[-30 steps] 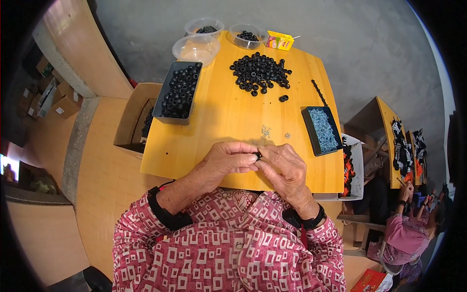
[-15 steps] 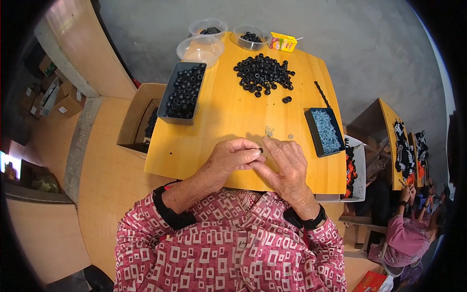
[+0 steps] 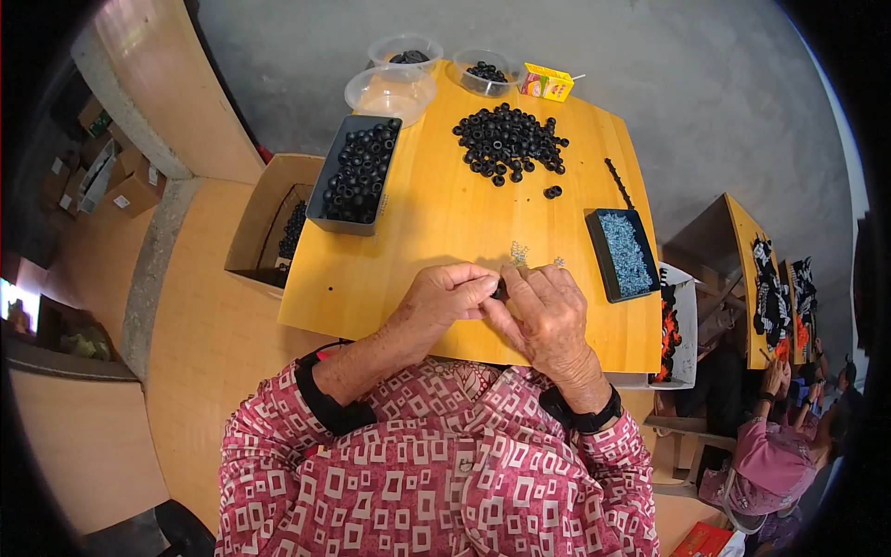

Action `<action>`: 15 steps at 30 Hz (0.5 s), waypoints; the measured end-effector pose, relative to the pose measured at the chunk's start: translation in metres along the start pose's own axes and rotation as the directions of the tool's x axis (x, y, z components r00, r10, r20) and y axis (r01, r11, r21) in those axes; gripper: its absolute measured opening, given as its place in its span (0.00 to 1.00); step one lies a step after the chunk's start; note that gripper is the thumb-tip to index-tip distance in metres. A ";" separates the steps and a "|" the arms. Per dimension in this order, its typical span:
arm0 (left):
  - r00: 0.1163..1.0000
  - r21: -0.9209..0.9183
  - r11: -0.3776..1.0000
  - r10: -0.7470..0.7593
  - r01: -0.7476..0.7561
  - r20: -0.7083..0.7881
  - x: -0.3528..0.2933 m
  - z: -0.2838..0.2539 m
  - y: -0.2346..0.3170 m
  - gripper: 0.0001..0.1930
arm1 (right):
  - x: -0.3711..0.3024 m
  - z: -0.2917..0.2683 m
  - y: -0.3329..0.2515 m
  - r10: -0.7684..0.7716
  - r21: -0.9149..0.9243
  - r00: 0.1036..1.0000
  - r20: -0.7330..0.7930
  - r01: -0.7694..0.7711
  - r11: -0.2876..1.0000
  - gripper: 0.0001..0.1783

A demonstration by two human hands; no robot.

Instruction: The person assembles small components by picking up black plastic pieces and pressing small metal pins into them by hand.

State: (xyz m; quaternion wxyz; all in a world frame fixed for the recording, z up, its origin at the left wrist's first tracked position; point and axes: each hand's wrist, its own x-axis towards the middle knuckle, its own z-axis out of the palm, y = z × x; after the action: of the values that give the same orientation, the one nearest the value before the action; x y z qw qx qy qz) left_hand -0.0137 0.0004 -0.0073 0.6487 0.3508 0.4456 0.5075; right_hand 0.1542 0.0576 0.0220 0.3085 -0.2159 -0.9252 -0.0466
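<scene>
Near the table's front edge, my left hand [image 3: 445, 302] pinches a small black round part [image 3: 501, 291] between thumb and fingertips. My right hand [image 3: 549, 311] closes on the same part from the other side, index finger and thumb against it. Most of the part is hidden by the fingers. Just beyond my fingertips lies a small cluster of tiny clear pieces [image 3: 520, 252], with a few more beside it. Farther back spreads a pile of black ring-shaped parts [image 3: 510, 139], two of which lie apart [image 3: 553, 192] on its near right side.
A dark tray of black round parts [image 3: 358, 172] stands left; a black tray of tiny bluish pieces [image 3: 624, 252] lies right, below a thin knobbly black strip [image 3: 618, 183]. Clear bowls [image 3: 390, 97] and a yellow box [image 3: 548, 84] stand at the back. Cartons flank the table [image 3: 418, 223]; another person [image 3: 775, 459] sits far right.
My right index fingertip has moved in onto the black part, and the two hands have drawn closer together. The view has shifted slightly, while the things on the table stay in place.
</scene>
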 end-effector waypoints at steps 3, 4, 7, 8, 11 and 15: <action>0.999 0.045 0.998 0.048 -0.048 -0.015 -0.003 0.001 0.004 0.18 | 0.001 -0.001 0.001 -0.001 0.009 1.000 -0.017 0.001 1.000 0.19; 0.999 0.045 0.998 0.048 -0.047 -0.013 -0.002 0.000 0.004 0.18 | 0.001 -0.001 0.001 0.000 0.008 1.000 -0.017 0.000 1.000 0.19; 0.998 0.036 0.999 -0.011 0.009 0.067 -0.001 -0.005 0.002 0.19 | -0.002 0.002 0.003 -0.018 -0.007 1.000 -0.016 0.018 1.000 0.17; 0.998 0.046 0.999 -0.013 0.010 0.065 -0.001 -0.006 0.001 0.19 | -0.003 0.002 0.003 -0.028 -0.014 1.000 -0.012 0.028 1.000 0.17; 0.998 0.061 0.998 -0.010 0.006 0.065 0.000 -0.007 0.000 0.18 | -0.004 0.001 0.002 -0.050 -0.024 0.999 0.008 0.050 0.998 0.15; 0.996 0.084 0.996 0.032 -0.039 0.082 0.000 -0.007 -0.002 0.17 | -0.002 0.002 0.003 -0.105 -0.033 0.994 -0.013 0.104 0.994 0.14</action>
State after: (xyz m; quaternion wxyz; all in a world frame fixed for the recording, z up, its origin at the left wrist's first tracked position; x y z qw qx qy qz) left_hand -0.0201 -0.0001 -0.0114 0.6413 0.4064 0.4341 0.4848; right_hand 0.1552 0.0598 0.0191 0.3090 -0.1718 -0.9321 -0.0790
